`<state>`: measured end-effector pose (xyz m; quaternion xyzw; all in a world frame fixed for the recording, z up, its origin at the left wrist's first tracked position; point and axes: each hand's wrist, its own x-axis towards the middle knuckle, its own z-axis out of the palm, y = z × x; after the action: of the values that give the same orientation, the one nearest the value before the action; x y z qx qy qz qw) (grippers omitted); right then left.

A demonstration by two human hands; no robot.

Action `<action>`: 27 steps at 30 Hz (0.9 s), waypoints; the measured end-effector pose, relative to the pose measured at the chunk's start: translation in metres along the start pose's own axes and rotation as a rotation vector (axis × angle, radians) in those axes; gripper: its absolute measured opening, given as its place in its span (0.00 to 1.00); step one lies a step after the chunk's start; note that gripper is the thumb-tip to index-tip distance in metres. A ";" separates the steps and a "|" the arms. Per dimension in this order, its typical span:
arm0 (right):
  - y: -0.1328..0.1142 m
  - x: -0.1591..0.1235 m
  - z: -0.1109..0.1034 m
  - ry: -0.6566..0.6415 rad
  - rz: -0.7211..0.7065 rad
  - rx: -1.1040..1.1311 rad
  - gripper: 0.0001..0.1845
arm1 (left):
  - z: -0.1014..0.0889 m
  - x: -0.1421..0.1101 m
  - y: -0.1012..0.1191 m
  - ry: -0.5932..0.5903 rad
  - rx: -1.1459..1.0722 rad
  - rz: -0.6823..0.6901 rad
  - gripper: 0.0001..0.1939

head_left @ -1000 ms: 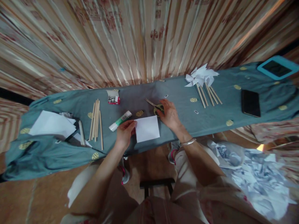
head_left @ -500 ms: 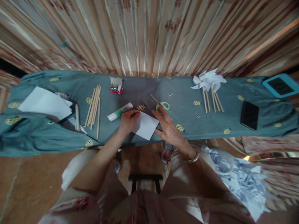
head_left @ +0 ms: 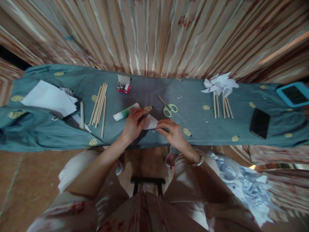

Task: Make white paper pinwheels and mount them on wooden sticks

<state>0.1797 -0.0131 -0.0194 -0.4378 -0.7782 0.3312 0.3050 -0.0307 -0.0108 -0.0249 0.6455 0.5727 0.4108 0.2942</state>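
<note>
Between my hands is a white paper sheet [head_left: 150, 123], folded over into a triangle, its left part hidden by my fingers. My left hand [head_left: 134, 125] grips the left corner with thumb and fingers. At the opposite corner, my right hand [head_left: 171, 129] pinches the paper. Just beyond lie scissors [head_left: 167, 106] with yellow-green handles, blades slightly apart. A glue stick [head_left: 125, 112] with a green label rests on the cloth behind my left hand.
Left on the cloth-covered table [head_left: 193, 129] are wooden sticks [head_left: 98, 106] and a stack of paper [head_left: 49, 100]. A small red box [head_left: 123, 87] stands at the back. Paper pinwheels [head_left: 220, 84], a phone [head_left: 260, 123] and a blue-framed tablet [head_left: 295, 94] lie right. Paper scraps [head_left: 248, 187] fill a bag below.
My right hand has let go of the scissors and taken the paper's corner. The flat sheet was turned and is now folded into a triangle.
</note>
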 end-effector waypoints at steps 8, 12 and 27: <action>0.011 0.012 0.010 -0.009 0.142 0.052 0.06 | -0.015 -0.026 0.003 -0.185 0.059 0.046 0.15; 0.011 0.017 0.011 -0.041 0.232 0.063 0.07 | -0.016 -0.023 -0.010 -0.131 0.130 0.033 0.12; -0.003 0.024 0.010 0.026 0.326 -0.074 0.05 | -0.014 -0.024 -0.004 -0.109 0.365 0.208 0.17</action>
<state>0.1602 0.0041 -0.0184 -0.5736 -0.7046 0.3416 0.2408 -0.0445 -0.0346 -0.0260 0.7649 0.5512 0.2929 0.1589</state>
